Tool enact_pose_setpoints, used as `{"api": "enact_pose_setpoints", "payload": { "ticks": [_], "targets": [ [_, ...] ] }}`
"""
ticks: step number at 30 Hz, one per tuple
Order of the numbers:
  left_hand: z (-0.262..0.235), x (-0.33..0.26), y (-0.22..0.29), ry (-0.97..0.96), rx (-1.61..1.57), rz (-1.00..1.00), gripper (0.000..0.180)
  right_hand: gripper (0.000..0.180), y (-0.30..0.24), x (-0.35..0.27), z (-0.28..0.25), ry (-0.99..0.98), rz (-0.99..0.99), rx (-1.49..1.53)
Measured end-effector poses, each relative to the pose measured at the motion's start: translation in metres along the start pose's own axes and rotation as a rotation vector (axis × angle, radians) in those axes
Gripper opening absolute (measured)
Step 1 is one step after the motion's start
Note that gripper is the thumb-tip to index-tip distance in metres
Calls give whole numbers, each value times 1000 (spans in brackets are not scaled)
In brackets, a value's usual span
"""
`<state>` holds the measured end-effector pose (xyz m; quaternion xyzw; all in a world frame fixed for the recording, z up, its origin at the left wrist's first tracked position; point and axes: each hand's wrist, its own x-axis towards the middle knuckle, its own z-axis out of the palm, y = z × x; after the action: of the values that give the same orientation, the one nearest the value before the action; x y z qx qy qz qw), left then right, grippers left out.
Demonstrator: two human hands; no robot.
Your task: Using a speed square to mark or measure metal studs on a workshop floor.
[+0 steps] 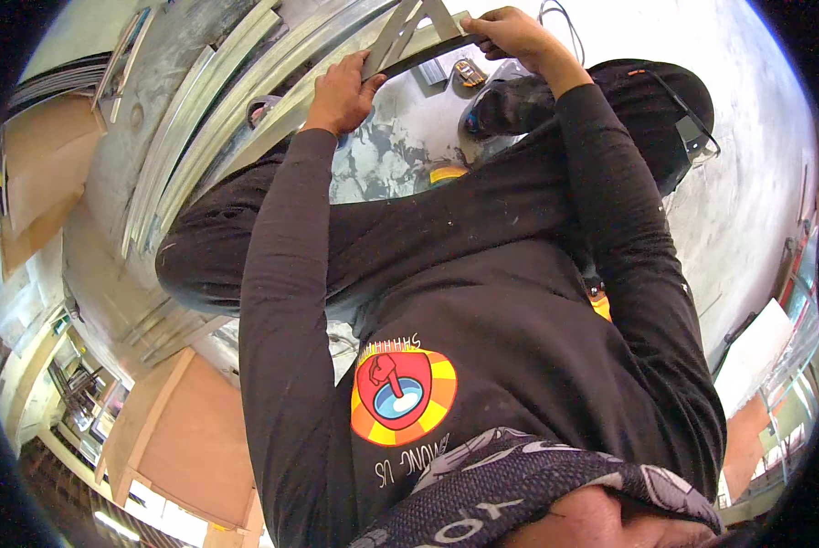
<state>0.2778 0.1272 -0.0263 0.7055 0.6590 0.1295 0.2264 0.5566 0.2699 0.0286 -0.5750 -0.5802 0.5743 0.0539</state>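
Note:
Beyond my crossed legs, both hands hold a triangular metal frame (398, 35) with slanting flat bars and a dark straight edge, which runs off the top of the view. My left hand (341, 94) is closed on its left end, thumb along the dark edge. At the other end, my right hand (516, 38) pinches the same edge between thumb and fingers. Just below the frame, near my right hand, an orange-and-black tape measure (468, 73) lies on the floor. Beside it is a short grey metal piece (431, 73).
Long pale metal profiles (213, 114) lie in a row on the left. My dark shoe (510, 108) rests near the tape measure. A cable (569, 23) curls at the top right. Brown boards (48, 164) lean at far left; a wooden box-like panel (190, 438) stands lower left.

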Motion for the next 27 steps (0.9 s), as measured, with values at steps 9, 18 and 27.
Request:
{"api": "enact_pose_setpoints", "payload": {
  "ticks": [9,18,27],
  "targets": [
    [-44,3,-1,-67,-321,-119,45,31,-11,-13,7,67,-284,-67],
    [-31,10,-36,-203,-455,-119,39,31,1,-7,7,86,-486,-189],
    [-21,5,-28,-130,-511,-143,46,25,2,-18,4,58,-371,-160]
  ]
}}
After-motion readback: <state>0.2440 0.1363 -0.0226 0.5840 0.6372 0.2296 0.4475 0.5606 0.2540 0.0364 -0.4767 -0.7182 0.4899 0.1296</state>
